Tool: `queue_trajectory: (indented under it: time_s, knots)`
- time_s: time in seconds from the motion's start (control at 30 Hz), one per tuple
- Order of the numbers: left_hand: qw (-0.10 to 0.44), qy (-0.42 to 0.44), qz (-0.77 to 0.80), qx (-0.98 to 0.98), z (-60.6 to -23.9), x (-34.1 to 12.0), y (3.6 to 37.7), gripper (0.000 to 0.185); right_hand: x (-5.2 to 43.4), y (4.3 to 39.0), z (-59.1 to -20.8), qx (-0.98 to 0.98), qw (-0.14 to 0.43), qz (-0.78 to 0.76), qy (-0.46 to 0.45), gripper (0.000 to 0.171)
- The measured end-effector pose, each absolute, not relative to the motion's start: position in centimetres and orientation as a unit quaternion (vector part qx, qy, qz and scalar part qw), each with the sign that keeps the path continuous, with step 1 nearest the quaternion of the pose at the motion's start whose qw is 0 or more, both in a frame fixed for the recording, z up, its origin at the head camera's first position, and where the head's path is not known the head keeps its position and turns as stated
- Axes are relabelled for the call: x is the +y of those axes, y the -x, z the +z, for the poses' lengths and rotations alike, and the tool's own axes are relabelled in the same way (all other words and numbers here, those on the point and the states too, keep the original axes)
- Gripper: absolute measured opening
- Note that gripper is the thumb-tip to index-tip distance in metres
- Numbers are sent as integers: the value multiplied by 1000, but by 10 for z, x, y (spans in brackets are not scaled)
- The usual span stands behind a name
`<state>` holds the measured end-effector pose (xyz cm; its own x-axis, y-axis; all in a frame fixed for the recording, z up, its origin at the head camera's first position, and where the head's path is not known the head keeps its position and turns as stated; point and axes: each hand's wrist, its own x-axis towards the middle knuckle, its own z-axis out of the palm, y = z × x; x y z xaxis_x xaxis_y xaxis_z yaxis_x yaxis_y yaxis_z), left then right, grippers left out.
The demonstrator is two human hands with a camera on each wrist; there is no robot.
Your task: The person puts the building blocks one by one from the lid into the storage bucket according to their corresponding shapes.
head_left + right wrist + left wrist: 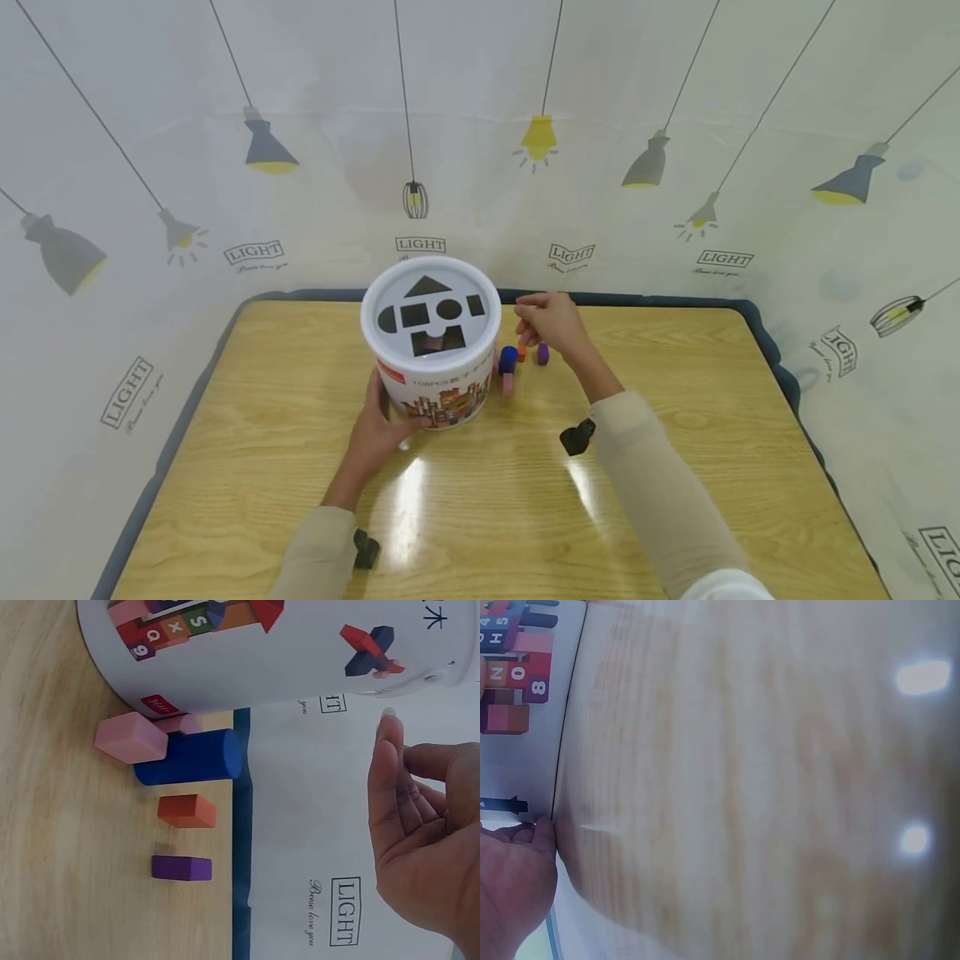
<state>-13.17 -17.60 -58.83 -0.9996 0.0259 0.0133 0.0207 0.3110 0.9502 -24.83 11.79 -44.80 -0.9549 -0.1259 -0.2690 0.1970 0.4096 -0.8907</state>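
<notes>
- L hand [375,425] on near side of shape-sorter bucket [431,383], palm and fingers pressed to the wall low down, steadying it on the bench [675,400]; fingers look fairly straight, not wrapped round.
- R hand [551,323] raised just right of the bucket rim, above the loose blocks; grip loosely curled, thumb near fingertips, nothing visibly held in wrist view.
- Directly under R grip: blue cylinder [191,756] lying on its side, touching pink block [131,739], both right against the bucket base.
- Slightly further from bucket: orange block [187,811], then purple block [181,868], each apart from its neighbours, near bench far edge.
- Lid [431,310] w/ cut-outs: triangle, half-round, square, circle, small rectangle, house-shaped slot nearest.
- To do it well, judging from layout: pinch one block only, from above, by its ends; match face to cut-out before lowering; keep L grip firm so bucket won't slide.
- In the way: pink block and cylinder crowd each other, so easy to nudge both; cylinder could roll; bucket wall close on L side of R grip.
- Around: lamp-print backdrop [225,125], dark bench edging [241,825].
</notes>
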Motion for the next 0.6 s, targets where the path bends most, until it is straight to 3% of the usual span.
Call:
queue_trajectory:
  time_s: [0.6]
  knots:
    - [5,-12,588,809,-591,-177,133,122,127,245,-480,822,153,-546,-47,34]
